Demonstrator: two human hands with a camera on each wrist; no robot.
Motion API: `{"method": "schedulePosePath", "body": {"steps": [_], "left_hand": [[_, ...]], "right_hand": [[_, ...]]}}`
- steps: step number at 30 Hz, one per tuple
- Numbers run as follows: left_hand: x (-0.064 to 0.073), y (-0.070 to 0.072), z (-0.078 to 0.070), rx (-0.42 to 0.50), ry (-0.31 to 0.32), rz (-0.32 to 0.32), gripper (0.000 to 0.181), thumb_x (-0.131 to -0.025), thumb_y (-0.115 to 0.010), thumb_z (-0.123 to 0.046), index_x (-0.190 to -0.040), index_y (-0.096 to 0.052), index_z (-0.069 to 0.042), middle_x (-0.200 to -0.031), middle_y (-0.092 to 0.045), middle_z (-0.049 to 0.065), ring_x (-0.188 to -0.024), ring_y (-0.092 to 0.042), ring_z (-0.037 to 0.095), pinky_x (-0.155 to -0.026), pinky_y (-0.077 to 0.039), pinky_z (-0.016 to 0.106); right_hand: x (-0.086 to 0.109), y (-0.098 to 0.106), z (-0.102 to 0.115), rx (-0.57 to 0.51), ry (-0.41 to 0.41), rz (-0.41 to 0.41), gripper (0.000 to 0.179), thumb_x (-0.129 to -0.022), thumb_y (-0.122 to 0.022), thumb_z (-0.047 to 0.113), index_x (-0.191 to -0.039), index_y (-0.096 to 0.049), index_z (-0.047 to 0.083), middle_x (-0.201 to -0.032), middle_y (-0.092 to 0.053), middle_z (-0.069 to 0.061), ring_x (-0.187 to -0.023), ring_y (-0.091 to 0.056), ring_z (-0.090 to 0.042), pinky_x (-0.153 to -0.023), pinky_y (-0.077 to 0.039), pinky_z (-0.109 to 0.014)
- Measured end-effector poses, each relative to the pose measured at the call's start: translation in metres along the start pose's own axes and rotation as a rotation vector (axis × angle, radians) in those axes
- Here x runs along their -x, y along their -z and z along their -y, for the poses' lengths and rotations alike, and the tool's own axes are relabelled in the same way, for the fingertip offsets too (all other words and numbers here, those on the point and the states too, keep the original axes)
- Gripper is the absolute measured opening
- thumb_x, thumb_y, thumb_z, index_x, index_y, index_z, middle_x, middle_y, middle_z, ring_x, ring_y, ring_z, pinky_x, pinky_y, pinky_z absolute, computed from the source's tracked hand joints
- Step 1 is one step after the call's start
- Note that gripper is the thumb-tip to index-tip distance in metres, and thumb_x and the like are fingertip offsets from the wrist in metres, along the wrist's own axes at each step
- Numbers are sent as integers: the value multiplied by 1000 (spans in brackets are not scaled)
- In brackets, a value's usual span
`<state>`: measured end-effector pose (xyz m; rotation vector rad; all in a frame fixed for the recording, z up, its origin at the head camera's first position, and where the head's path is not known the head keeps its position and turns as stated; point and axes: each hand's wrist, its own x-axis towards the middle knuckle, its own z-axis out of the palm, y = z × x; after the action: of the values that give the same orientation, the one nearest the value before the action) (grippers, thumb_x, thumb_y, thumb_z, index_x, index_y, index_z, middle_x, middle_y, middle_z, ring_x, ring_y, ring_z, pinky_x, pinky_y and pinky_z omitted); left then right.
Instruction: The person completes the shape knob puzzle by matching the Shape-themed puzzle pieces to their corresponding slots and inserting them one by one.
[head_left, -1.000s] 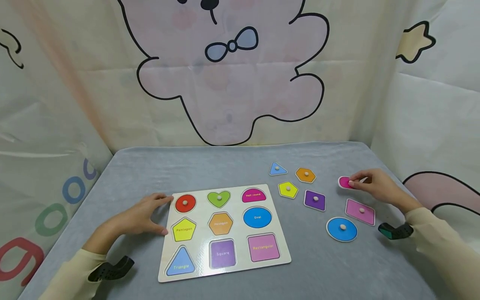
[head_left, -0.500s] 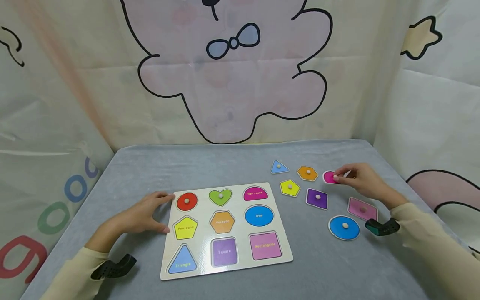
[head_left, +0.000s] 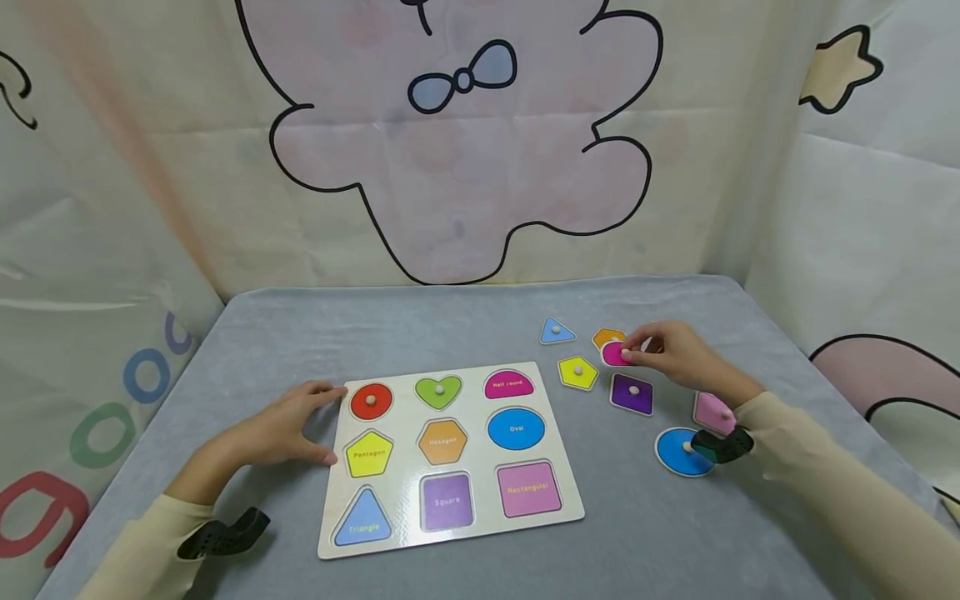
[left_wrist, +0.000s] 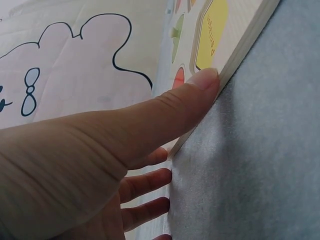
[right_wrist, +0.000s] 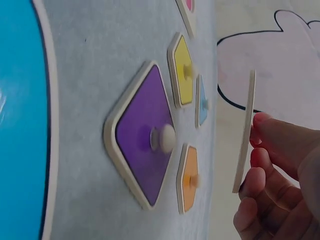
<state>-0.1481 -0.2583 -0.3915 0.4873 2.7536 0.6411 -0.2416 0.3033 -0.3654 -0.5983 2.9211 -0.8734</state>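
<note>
My right hand (head_left: 675, 354) pinches a pink half-round puzzle piece (head_left: 612, 354) by its knob, held above the table. In the right wrist view the piece (right_wrist: 245, 135) shows edge-on. It overlaps the orange hexagon piece (head_left: 606, 337) in the head view. My left hand (head_left: 273, 429) touches the left edge of the wooden shape puzzle board (head_left: 483, 537), thumb and fingers spread. The thumb (left_wrist: 202, 82) presses on the board's rim. A red circle piece (head_left: 371, 401) and a green heart piece (head_left: 438, 392) sit in the board. The half-round recess (head_left: 509, 384) shows its printed label.
Loose knobbed pieces lie right of the board: blue triangle (head_left: 557, 332), yellow pentagon (head_left: 577, 373), purple square (head_left: 632, 394), pink rectangle (head_left: 712, 412) and blue oval (head_left: 678, 454), the last two partly hidden by my right wrist strap. A printed curtain (head_left: 465, 167) stands behind the table.
My right hand has lifted the pink half-round piece off the table's right side and carried it left, to near the orange hexagon. My left hand stays at the board's edge.
</note>
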Motion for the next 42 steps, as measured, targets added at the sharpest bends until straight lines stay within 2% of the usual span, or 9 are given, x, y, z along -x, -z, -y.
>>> {"method": "schedulePosePath", "body": {"steps": [6,16,23,31,42], "left_hand": [[1,0,0,2,-13,-7,102,-70,-92,-39,-151,-43,1,-148,-41,30,-131,-41,48,-105,-42,67],[1,1,-2,-8,-14,-9,102,-70,-92,-40,-150,-43,1,-147,-43,30,-131,-42,47,-106,-41,68],[0,0,-2,-8,8,-7,103,-69,-92,-40,-151,-44,-1,-148,-42,30,-131,-41,48,-105,-42,68],[0,0,-1,-11,0,-9,103,-69,-92,-41,-151,-44,-1,-148,-42,30,-132,-41,48,-105,-42,69],[0,0,-1,-13,5,-4,103,-70,-91,-41,-151,-43,-1,-149,-41,30,-133,-40,49,-105,-42,69]], "right_hand": [[-11,-13,13,-2,51,9,17,-91,-76,17,-100,-76,3,-88,-70,-7,-71,-53,-16,-59,-45,-22],[-23,-34,28,-83,152,34,8,-89,-77,12,-94,-77,5,-83,-69,-5,-63,-52,-8,-57,-45,-20],[-29,-44,37,-95,158,51,7,-90,-77,14,-94,-77,8,-81,-68,-2,-63,-52,-9,-56,-43,-22],[-38,-56,56,-71,152,77,11,-89,-78,17,-95,-77,8,-79,-65,-2,-63,-50,-13,-51,-40,-21],[-50,-75,76,-82,177,120,14,-90,-78,21,-96,-76,8,-79,-65,-2,-65,-52,-14,-54,-44,-20]]}}
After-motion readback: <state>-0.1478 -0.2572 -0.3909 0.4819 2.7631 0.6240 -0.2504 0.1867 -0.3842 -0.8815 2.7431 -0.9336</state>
